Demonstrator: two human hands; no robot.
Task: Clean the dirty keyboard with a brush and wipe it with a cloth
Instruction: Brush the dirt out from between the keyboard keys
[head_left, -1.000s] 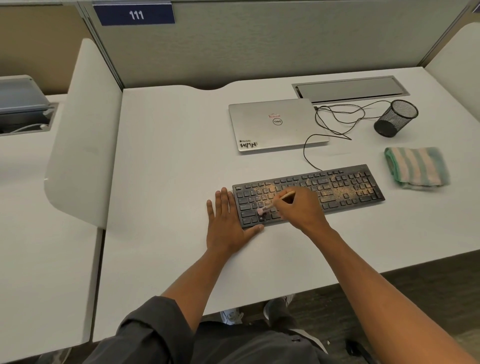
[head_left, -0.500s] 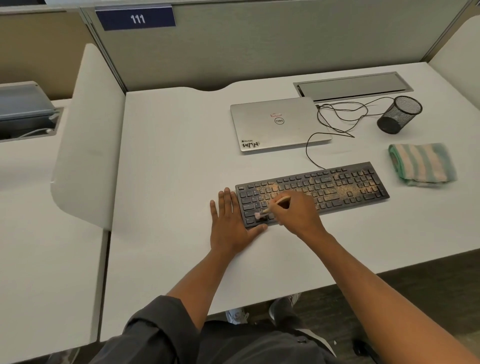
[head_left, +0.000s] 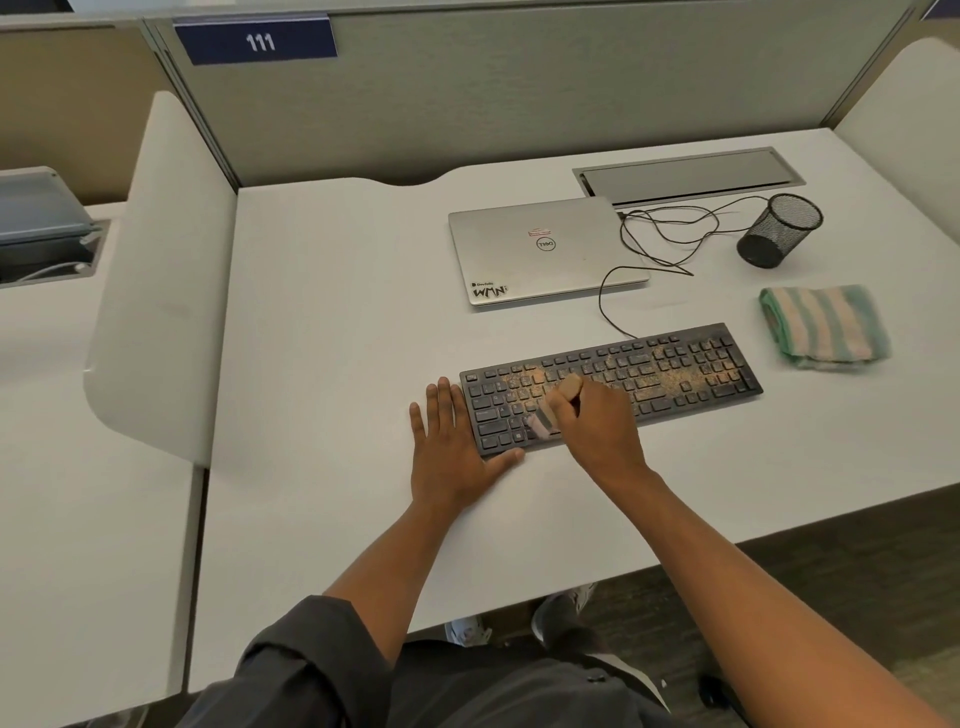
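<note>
The black keyboard (head_left: 613, 387), speckled with brownish grit across its middle and right keys, lies on the white counter (head_left: 332, 322). The right hand (head_left: 597, 431) grips a small brush (head_left: 553, 410), bristles on the left-side keys. The left hand (head_left: 449, 447) lies flat, fingers straight, against the keyboard's left end. A folded striped cloth (head_left: 823, 325) lies just right; a closed laptop (head_left: 545, 249) behind.

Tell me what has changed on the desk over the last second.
Little. The right hand holds the brush as before and has worked its bristles slightly down the left keys of the keyboard. The left hand stays flat at the keyboard's left end. The cloth and laptop lie unmoved; the camera shifted a little.
</note>
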